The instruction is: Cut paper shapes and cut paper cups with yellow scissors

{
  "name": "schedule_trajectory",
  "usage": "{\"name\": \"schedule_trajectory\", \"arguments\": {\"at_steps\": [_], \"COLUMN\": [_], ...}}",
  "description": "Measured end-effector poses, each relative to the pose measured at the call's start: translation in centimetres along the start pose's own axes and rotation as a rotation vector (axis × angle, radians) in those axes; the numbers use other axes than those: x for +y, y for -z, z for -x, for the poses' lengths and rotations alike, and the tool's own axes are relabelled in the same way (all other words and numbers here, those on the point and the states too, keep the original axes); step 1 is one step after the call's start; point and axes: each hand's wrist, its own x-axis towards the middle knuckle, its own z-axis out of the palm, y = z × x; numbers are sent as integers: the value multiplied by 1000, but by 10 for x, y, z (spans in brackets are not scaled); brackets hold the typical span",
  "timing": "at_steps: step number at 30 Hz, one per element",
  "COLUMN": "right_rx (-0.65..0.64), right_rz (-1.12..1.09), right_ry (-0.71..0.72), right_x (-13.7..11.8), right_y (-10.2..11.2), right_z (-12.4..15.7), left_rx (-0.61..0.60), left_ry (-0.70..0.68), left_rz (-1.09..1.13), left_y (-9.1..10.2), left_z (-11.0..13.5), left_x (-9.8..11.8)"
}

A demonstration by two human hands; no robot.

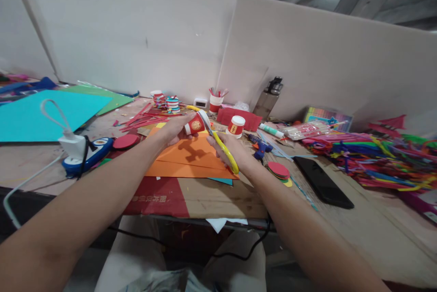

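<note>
My left hand (175, 127) grips a small red paper cup (195, 125) tipped on its side, its white rim toward the right. In my right hand (229, 150) are yellow-handled scissors (225, 151), fingers closed through the handles, with the blades at the cup's rim. Both hands hover over orange paper sheets (191, 158) lying on a cardboard sheet (205, 196).
A second red cup (236, 126) stands upright behind the scissors. A blue glue gun (261, 147), red paper discs (279, 170) and a black phone (322, 182) lie to the right, beside a heap of coloured pipe cleaners (375, 155). Cyan paper (30, 117) and a white charger (73, 144) lie left.
</note>
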Motion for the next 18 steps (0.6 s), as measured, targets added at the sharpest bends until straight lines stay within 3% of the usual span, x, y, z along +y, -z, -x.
{"name": "schedule_trajectory", "arguments": {"at_steps": [12, 18], "right_rx": [-14, -7], "right_rz": [10, 43], "right_ry": [8, -9], "right_x": [6, 9], "right_y": [-4, -9], "right_z": [-3, -3], "left_rx": [-18, 88], "left_ry": [-71, 114], "left_rz": [-69, 61], "left_y": [7, 6], "left_z": [-3, -1], "left_x": [-3, 0]}}
